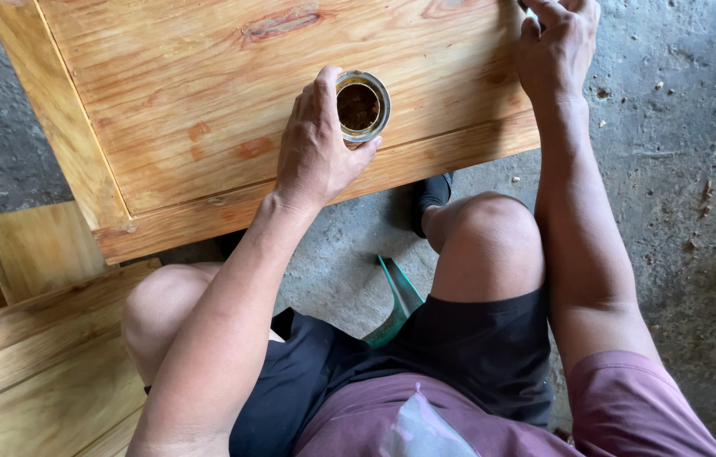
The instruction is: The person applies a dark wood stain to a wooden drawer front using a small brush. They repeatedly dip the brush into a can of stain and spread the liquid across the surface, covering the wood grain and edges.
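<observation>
— Two hands, what grip?
— I see my left hand wrapped around a round metal tin on the glossy pine panel; right hand curls at its far edge, grip unclear.

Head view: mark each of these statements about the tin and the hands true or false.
1. The left hand grips an open round tin. True.
2. The tin holds clear water. False: its contents look dark brown.
3. The tin stands on a wooden panel. True.
4. The right hand rests on the person's knee. False: it is at the panel's far right edge.
5. The floor is grey concrete. True.
</observation>
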